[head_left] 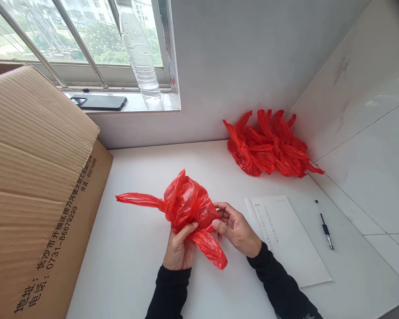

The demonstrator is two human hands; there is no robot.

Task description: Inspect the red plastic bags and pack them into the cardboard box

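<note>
Both my hands hold a red plastic bag (pixel 189 199) just above the white table. One handle of the bag sticks out to the left, and another hangs down toward the lower right. My left hand (pixel 181 248) grips the bag from below, its thumb laid over the front and the other fingers hidden behind. With thumb and fingers, my right hand (pixel 234 228) pinches the bag's right side. Whatever is inside the bag cannot be made out.
Several red bags (pixel 269 148) lie bunched against the back wall. A written sheet of paper (pixel 292 243) and a black pen (pixel 325 228) are on the table (pixel 126 266). At left stands a cardboard box (pixel 36 177). The windowsill bears a phone (pixel 101 102) and a water bottle (pixel 140 57).
</note>
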